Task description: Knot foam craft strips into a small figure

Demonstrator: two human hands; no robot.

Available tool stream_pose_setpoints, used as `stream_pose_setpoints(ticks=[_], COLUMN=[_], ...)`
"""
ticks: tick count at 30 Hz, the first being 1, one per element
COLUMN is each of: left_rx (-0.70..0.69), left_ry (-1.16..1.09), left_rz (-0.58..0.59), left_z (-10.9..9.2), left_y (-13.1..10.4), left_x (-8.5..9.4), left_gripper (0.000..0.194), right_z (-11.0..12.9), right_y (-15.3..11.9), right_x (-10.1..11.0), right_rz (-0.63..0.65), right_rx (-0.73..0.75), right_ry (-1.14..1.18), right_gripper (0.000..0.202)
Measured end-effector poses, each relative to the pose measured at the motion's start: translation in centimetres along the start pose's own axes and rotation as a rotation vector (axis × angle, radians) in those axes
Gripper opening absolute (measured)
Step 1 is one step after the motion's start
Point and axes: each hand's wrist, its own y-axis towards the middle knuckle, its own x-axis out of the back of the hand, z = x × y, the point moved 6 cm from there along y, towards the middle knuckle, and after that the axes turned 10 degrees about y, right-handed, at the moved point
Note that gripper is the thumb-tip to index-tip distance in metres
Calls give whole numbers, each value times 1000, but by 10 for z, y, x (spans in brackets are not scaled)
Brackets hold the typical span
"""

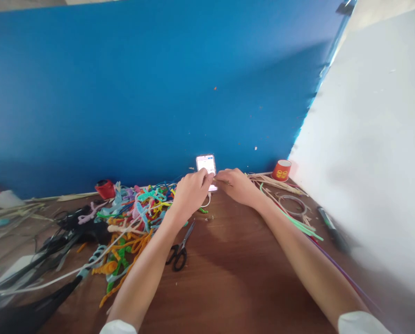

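Observation:
My left hand and my right hand meet fingertip to fingertip over the lower part of a lit phone, which leans near the blue wall. The fingers of both hands are pressed together; something tiny may be between them, too small to name. A white cable runs from the phone's lower end. Black-handled scissors lie on the brown table, beside my left forearm.
Left of my hands is a tangled heap of coloured fuzzy stems, with black straps and a red object. Right of them are a red paper cup, loose strands, a tape ring and a dark marker.

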Motion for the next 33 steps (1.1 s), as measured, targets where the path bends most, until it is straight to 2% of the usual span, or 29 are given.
stream_pose_setpoints(ticks=[4, 8, 13, 19, 28, 33], left_rx=[5, -1, -4, 1, 34, 44], left_ry=[-32, -156, -242, -287, -457, -405], left_rz=[41, 77, 59, 58, 68, 10], left_z=[1, 2, 3, 2, 4, 4], left_y=[1, 1, 1, 1, 3, 2], left_x=[-3, -1, 2, 4, 3, 9], left_gripper=[38, 33, 29, 29, 36, 39], right_z=[-1, -5, 1, -1, -2, -1], right_y=[0, -1, -3, -3, -3, -4], right_x=[0, 2, 8, 7, 17, 17], right_rz=[-27, -47, -25, 17, -113, -105], right_rx=[5, 10, 82, 82, 83, 64], right_ry=[-99, -45, 97, 3, 79, 102], right_gripper=[29, 23, 20, 25, 22, 22])
